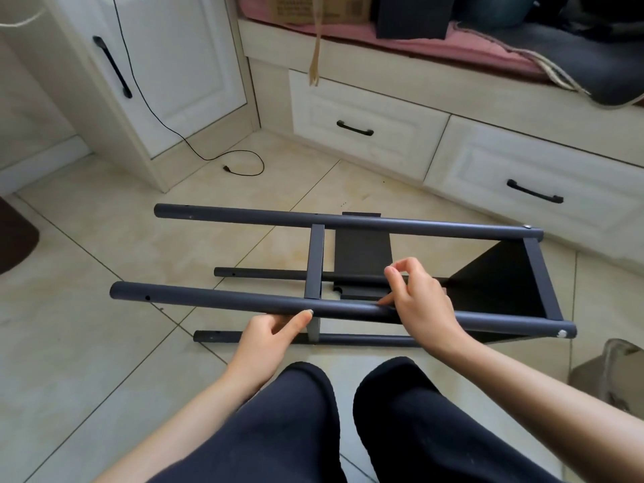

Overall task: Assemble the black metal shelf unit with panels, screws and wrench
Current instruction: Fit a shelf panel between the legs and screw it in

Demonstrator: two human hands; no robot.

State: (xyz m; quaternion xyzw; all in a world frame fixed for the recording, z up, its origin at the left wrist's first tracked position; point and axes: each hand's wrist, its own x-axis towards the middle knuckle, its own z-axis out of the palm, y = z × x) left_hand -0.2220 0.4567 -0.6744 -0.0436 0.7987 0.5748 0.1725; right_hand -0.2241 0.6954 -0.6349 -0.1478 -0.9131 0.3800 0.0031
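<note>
Black metal shelf unit lies on its side on tiled floor, just ahead of your knees. Your left hand steadies near round black upright tube, fingers curled against it, likely to stop rolling. Your right hand rests over same tube, fingertips pinching at it; screw there, cannot tell. One black end panel already fixed at right end.

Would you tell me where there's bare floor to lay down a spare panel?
Bare tile lies left of the shelf frame, out to the dark mat, and behind it up to the drawers, past the cable. It is crowded between the tubes, where both hands work.
</note>
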